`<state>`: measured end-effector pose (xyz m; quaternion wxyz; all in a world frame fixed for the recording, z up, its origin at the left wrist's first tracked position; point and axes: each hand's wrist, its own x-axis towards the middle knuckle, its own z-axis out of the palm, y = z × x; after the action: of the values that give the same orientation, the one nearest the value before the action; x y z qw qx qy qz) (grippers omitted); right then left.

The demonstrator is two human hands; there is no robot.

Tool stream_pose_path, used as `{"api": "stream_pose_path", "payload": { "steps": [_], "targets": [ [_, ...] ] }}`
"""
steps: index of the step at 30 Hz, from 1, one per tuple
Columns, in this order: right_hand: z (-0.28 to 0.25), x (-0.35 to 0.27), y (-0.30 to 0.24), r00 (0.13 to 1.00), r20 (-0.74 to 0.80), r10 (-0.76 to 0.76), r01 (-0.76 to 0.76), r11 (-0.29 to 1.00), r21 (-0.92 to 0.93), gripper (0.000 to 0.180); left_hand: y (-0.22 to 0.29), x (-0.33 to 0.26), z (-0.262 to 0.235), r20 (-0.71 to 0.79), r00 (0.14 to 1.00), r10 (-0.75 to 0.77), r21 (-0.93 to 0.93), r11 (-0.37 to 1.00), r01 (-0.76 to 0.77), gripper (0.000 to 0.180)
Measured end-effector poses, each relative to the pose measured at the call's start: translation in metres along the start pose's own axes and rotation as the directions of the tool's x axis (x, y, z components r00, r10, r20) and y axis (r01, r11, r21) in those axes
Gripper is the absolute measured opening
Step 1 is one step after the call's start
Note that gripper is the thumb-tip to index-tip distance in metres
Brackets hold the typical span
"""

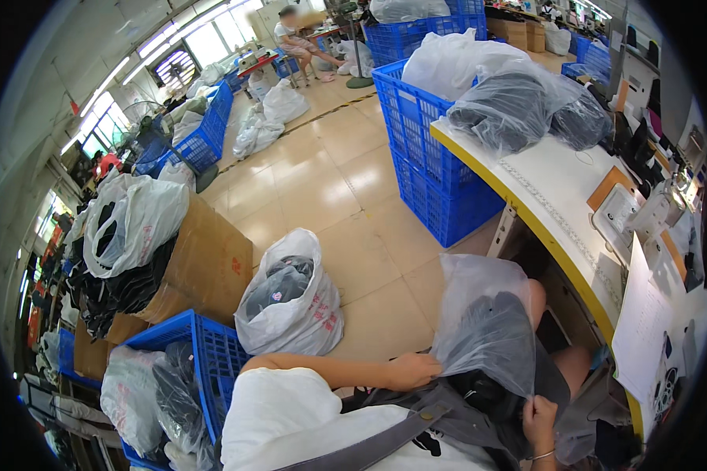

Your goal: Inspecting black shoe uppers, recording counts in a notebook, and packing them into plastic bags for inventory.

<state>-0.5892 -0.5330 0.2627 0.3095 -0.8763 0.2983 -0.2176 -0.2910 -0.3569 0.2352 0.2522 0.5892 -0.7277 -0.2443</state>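
Note:
Across my lap lies a clear plastic bag (pixel 483 322) with dark fabric showing through it. My left hand (pixel 414 370) is closed on the left side of the bag's mouth. On the other side, my right hand (pixel 539 420) pinches the bag's edge, so the mouth is drawn wide between the two hands. Black goods (pixel 483 390) show at the opening; their kind I cannot make out. A grey strap (pixel 369 441) runs over my white top below the bag.
Right of me stands a white sewing table (pixel 550 184) with a yellow edge, bearing bagged dark goods (pixel 507 102) and a sewing machine (pixel 656 208). Stacked blue crates (pixel 436 188) stand ahead. To the left are a white sack (pixel 291 306), a blue crate (pixel 220 357) and a cardboard box (pixel 212 259).

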Motion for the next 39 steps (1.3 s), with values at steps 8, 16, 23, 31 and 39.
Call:
{"api": "stream_pose_path", "payload": {
  "steps": [8,16,23,31,39],
  "targets": [
    [-0.057,0.117,-0.1,0.96,-0.075,0.27,-0.197,0.841,0.504,0.038,0.024,0.038,-0.174,-0.505,0.86,-0.072,0.342,0.898,0.276,0.015],
    [-0.126,0.181,-0.198,0.961,-0.267,0.069,0.079,0.858,0.507,0.039,0.112,0.045,-0.327,-0.626,0.678,0.385,0.753,0.524,0.398,0.013],
    [-0.091,0.159,-0.161,0.917,-0.364,-0.163,0.383,0.614,0.69,0.034,0.163,0.055,-0.292,-0.516,0.847,-0.127,-0.474,0.866,-0.159,0.023],
    [-0.024,0.134,-0.214,0.954,-0.298,-0.047,0.269,0.578,0.77,0.033,0.194,0.12,-0.213,0.01,0.988,0.155,-0.781,0.618,-0.09,0.039],
    [-0.013,0.091,-0.126,0.941,-0.309,0.139,0.148,0.653,0.743,0.026,0.131,0.108,-0.132,0.182,0.978,0.099,-0.395,0.918,-0.019,0.115]
  ]
}}
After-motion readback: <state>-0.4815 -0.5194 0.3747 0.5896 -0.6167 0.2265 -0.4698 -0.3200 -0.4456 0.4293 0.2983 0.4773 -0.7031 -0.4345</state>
